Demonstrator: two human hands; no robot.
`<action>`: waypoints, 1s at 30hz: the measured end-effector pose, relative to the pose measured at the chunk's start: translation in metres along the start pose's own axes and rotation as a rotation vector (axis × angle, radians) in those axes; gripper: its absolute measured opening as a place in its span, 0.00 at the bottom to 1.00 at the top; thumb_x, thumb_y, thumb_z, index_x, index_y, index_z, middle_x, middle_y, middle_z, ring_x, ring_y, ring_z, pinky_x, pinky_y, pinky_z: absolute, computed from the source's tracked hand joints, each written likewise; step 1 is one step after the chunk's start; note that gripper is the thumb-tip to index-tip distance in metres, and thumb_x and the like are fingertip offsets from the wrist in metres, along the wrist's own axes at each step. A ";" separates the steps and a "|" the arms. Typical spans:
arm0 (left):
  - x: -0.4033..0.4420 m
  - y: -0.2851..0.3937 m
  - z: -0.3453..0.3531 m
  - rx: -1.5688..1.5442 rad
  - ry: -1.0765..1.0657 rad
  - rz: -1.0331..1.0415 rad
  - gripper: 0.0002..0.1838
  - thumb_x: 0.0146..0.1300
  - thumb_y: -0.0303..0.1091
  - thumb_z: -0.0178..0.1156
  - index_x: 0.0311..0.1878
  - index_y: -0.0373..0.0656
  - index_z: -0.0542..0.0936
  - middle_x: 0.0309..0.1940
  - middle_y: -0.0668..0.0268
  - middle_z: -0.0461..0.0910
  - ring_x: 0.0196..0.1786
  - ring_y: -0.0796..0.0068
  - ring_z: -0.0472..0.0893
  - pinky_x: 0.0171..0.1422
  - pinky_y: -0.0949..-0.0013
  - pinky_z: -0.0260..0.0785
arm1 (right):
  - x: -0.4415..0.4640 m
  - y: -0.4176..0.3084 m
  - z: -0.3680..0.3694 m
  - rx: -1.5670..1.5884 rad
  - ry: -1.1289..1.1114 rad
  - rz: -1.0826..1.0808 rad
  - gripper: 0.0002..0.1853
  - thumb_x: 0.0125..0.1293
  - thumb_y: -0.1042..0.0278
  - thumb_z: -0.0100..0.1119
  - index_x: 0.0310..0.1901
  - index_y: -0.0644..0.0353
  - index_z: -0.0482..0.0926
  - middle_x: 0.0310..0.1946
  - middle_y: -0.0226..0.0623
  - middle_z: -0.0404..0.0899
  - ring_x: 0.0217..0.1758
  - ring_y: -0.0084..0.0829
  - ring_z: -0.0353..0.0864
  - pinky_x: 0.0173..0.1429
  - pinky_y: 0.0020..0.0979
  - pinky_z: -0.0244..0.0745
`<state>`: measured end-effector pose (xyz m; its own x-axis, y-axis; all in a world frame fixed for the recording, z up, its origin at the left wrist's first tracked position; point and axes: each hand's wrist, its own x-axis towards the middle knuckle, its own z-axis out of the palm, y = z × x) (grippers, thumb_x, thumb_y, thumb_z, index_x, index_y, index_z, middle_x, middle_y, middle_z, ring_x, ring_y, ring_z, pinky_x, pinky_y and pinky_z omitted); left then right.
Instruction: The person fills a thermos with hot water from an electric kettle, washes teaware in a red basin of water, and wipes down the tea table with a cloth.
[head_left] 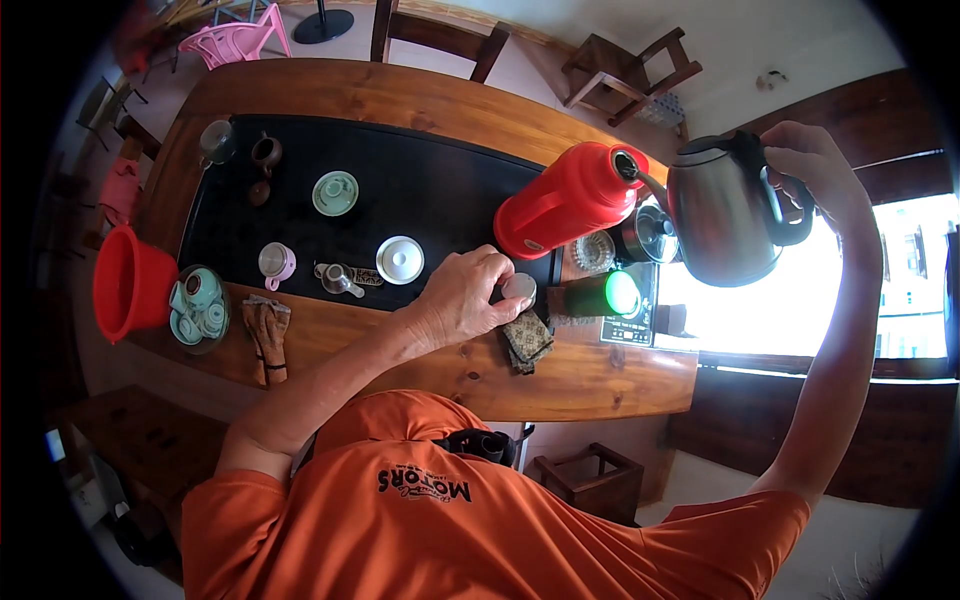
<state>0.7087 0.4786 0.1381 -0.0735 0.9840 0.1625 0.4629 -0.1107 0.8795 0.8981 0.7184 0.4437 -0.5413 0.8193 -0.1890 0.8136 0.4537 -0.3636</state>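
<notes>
In my right hand [808,160] is the handle of a steel electric kettle [718,215], lifted at the right side of the table. Its spout meets the open mouth of a red thermos flask [570,205]; whether water is flowing I cannot tell. My left hand [470,290] pinches a pale round stopper [519,287] between thumb and fingers, just below the thermos. A folded patterned cloth [527,342] lies under that hand at the tray's edge. Right of the stopper are a green-lidded canister [612,293] and a glass dish [594,252].
The black tea tray [320,255] bears a lidded white bowl [400,260], a green-patterned bowl [335,193], a pink cup [277,262] and a small brown teapot [266,152]. A bowl of cups [200,310] and red bucket [130,283] stand left. An induction cooker [627,330] is right.
</notes>
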 end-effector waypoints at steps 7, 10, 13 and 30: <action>-0.001 -0.003 0.004 0.024 0.000 0.012 0.14 0.58 0.35 0.72 0.38 0.36 0.79 0.36 0.58 0.81 0.37 0.61 0.83 0.41 0.63 0.76 | -0.001 -0.006 -0.003 -0.050 -0.029 0.026 0.17 0.60 0.55 0.63 0.42 0.61 0.84 0.27 0.35 0.79 0.34 0.25 0.79 0.43 0.26 0.75; -0.001 -0.005 0.005 0.039 0.068 0.092 0.17 0.57 0.40 0.73 0.33 0.40 0.76 0.31 0.60 0.80 0.32 0.59 0.83 0.37 0.61 0.77 | 0.002 -0.002 -0.004 -0.083 -0.012 0.019 0.17 0.60 0.55 0.64 0.42 0.61 0.84 0.27 0.35 0.79 0.33 0.24 0.79 0.42 0.27 0.75; -0.002 -0.002 0.003 0.009 -0.011 0.000 0.13 0.58 0.35 0.71 0.37 0.37 0.78 0.35 0.58 0.80 0.36 0.60 0.82 0.41 0.63 0.75 | 0.004 0.000 -0.005 -0.069 -0.039 0.023 0.18 0.61 0.54 0.63 0.42 0.61 0.84 0.27 0.35 0.79 0.32 0.24 0.79 0.41 0.27 0.75; -0.004 -0.006 0.007 0.003 -0.006 0.023 0.13 0.58 0.34 0.72 0.37 0.37 0.78 0.35 0.59 0.80 0.36 0.63 0.81 0.41 0.63 0.75 | 0.007 -0.005 -0.002 -0.127 -0.019 -0.022 0.15 0.63 0.59 0.65 0.43 0.62 0.85 0.29 0.36 0.81 0.34 0.26 0.79 0.43 0.27 0.75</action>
<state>0.7126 0.4768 0.1288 -0.0577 0.9820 0.1796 0.4667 -0.1325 0.8745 0.8908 0.7228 0.4456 -0.5621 0.8026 -0.2000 0.8213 0.5130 -0.2495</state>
